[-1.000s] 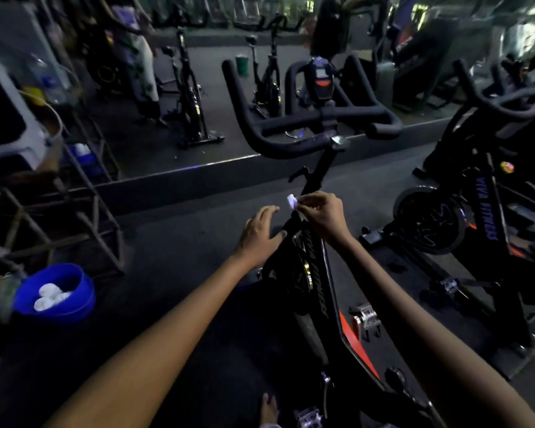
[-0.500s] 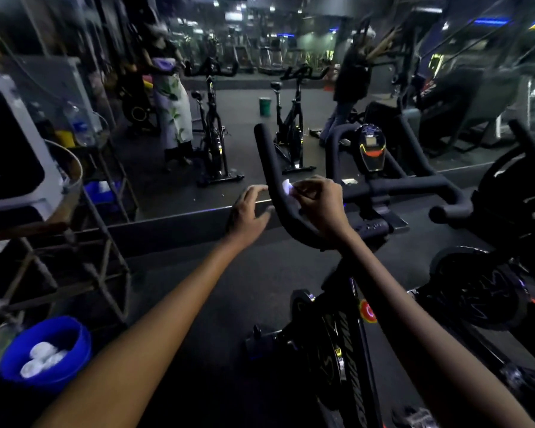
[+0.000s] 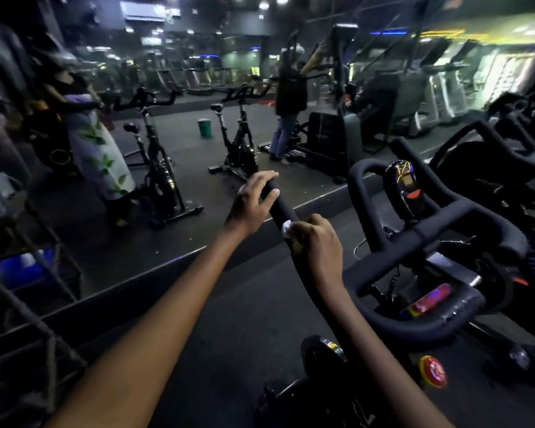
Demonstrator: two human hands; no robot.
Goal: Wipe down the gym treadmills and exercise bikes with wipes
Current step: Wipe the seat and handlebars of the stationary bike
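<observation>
1. Gripping the black padded handlebar horn (image 3: 280,208) near its tip, the left hand (image 3: 250,206) curls its fingers round it.
2. The right hand (image 3: 320,247), just below, pinches one small white wipe (image 3: 288,227) against the horn.
3. The horn's long axis runs up-left from the right hand towards the left.
4. Count: one wipe, one near exercise bike, two hands.

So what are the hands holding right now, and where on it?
Left hand grips the handlebar near its tip; right hand presses a white wipe around the bar just below.
</observation>
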